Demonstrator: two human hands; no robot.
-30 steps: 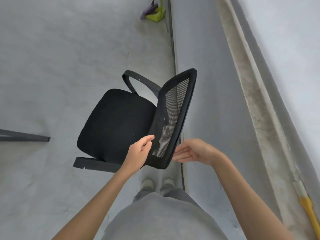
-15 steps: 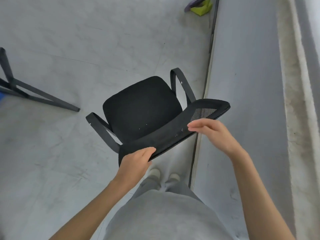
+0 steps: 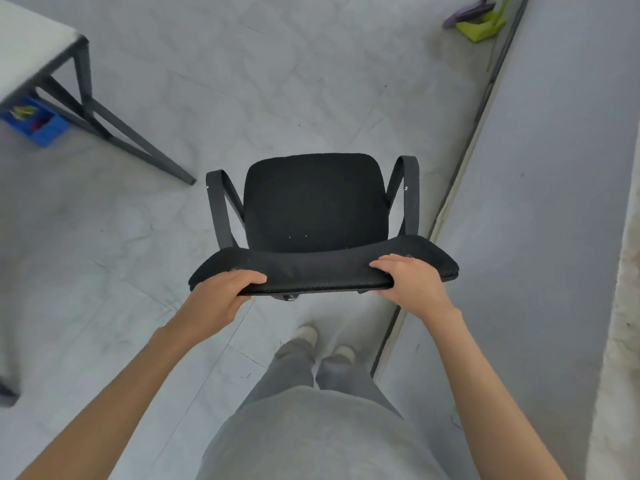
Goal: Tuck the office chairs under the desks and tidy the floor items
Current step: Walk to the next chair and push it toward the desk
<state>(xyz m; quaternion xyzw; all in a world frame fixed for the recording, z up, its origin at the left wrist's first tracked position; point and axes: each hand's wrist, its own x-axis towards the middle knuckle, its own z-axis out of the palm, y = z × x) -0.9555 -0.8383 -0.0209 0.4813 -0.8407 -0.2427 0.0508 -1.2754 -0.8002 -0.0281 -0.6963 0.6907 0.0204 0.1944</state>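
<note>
1. Left hand fingers curl over the top edge of the chair backrest, gripping it; right hand grips the same edge.
2. Backrest: black mesh, curved rim. Seat: padded black fabric, rounded square; looped plastic armrests.
3. Chair at centre on the marbled grey floor.
4. Counter at 10 o'clock, dark angled metal legs, blue bin underneath.
5. Green-purple item at 1 o'clock.

One head-worn view looks steeply down from above, close over both hands; beyond the fingers lies the chair seat, then grey floor.
</note>
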